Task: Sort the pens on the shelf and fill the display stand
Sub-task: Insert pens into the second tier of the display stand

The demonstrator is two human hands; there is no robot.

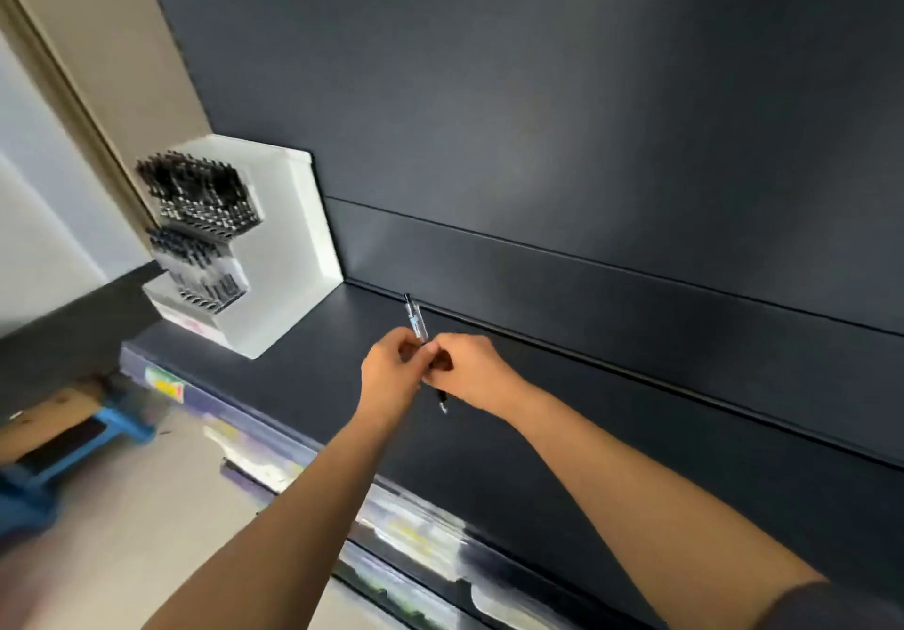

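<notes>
While pinching a clear-barrelled click pen [417,322] between both hands, holding it tilted over the dark shelf [562,458], clicker end up and far, writing tip down and near. Clamped on the barrel from the left by the curled fingers and thumb of the left hand [391,370], and clamped from the right and slightly lower by the curled fingers of the right hand [472,370], knuckles of the two hands almost meeting around the pen. Gripped two-handed probably to check the type or to pass it across before slotting, a judgement only. Well to the left and farther back, standing on the shelf against the dark back panel [538,115]: the white tiered display stand [298,248], crowded with rows of black pens [195,189], presumably stepped to keep each row visible above the one in front. Judging by those full tiers, filling well advanced. Next move likely a carry leftward to any free slot, though none discernible through the blur. Along the shelf's near edge, a blurred label strip [166,385].
</notes>
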